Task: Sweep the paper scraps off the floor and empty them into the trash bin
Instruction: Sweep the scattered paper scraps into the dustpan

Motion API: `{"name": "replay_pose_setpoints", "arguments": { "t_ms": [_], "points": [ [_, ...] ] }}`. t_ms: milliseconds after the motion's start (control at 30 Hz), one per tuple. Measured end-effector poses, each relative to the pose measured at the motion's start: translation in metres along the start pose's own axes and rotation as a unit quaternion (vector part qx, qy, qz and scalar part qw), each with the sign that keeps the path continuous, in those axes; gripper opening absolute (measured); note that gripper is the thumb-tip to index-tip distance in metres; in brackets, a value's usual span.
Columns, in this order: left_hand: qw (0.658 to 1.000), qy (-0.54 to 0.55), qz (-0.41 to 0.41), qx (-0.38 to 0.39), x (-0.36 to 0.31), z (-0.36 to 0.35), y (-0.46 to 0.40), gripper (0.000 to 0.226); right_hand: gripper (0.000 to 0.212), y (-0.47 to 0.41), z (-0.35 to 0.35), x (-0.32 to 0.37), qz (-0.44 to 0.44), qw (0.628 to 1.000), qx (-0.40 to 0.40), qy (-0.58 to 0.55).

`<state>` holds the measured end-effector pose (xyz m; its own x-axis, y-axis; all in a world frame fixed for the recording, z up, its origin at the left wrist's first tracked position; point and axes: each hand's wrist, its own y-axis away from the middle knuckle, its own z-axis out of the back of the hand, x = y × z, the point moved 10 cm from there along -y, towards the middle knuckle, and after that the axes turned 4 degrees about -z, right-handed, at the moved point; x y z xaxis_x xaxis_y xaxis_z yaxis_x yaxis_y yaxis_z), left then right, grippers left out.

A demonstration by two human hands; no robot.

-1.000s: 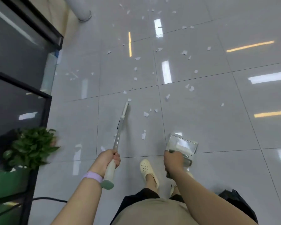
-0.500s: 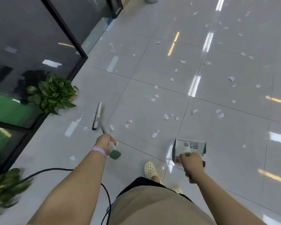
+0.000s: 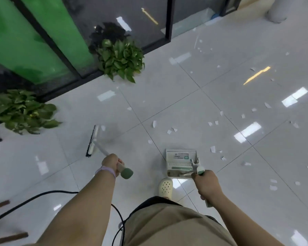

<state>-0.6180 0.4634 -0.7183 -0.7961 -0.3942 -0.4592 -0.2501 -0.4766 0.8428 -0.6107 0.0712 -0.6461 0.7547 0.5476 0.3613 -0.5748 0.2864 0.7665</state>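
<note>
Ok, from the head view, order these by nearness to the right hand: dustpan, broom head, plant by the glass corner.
1. dustpan, just ahead of the right hand, which holds its handle.
2. broom head, on the left.
3. plant, far ahead-left, by the glass wall.

You have one wide-angle view from your head, looking steeply down and forward onto the glossy pale grey tiled floor (image 3: 167,96), your hands close below, glass wall toward eleven o'clock.

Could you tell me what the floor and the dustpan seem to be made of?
The floor looks like glazed ceramic or polished stone tile: pale grey squares with thin grout lines and mirror-like light reflections. The dustpan appears to be matte pale plastic with moulded comb teeth, though its handle fittings may be metal.
</note>
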Motion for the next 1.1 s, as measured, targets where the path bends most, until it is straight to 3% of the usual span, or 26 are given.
{"name": "replay_pose_setpoints", "arguments": {
  "t_ms": [267, 367, 467, 600, 767, 1100],
  "points": [
    [0.972, 0.216, 0.087, -0.045, 0.064, 0.136, -0.048, 0.028, 0.025, 0.003, -0.078, 0.081, 0.121, 0.979, 0.08, 0.142],
    [0.946, 0.3, 0.109, -0.053, 0.087, 0.155, -0.052, 0.026, 0.024, 0.008, -0.103, 0.097, 0.158, 0.964, 0.099, 0.188],
    [0.934, 0.313, 0.16, -0.06, 0.117, 0.158, -0.054, 0.023, 0.027, 0.011, -0.118, 0.107, 0.182, 0.95, 0.107, 0.228],
    [0.927, 0.321, 0.192, -0.033, 0.127, 0.12, -0.044, 0.016, 0.024, 0.012, -0.116, 0.113, 0.199, 0.947, 0.084, 0.236],
    [0.917, 0.315, 0.234, 0.07, 0.117, 0.038, -0.023, 0.018, 0.023, 0.002, -0.084, 0.104, 0.132, 0.977, 0.065, 0.155],
    [0.929, 0.173, 0.234, 0.23, 0.094, -0.159, 0.031, 0.028, 0.021, -0.051, 0.051, 0.049, 0.015, 0.999, -0.03, -0.04]
  ]
}}
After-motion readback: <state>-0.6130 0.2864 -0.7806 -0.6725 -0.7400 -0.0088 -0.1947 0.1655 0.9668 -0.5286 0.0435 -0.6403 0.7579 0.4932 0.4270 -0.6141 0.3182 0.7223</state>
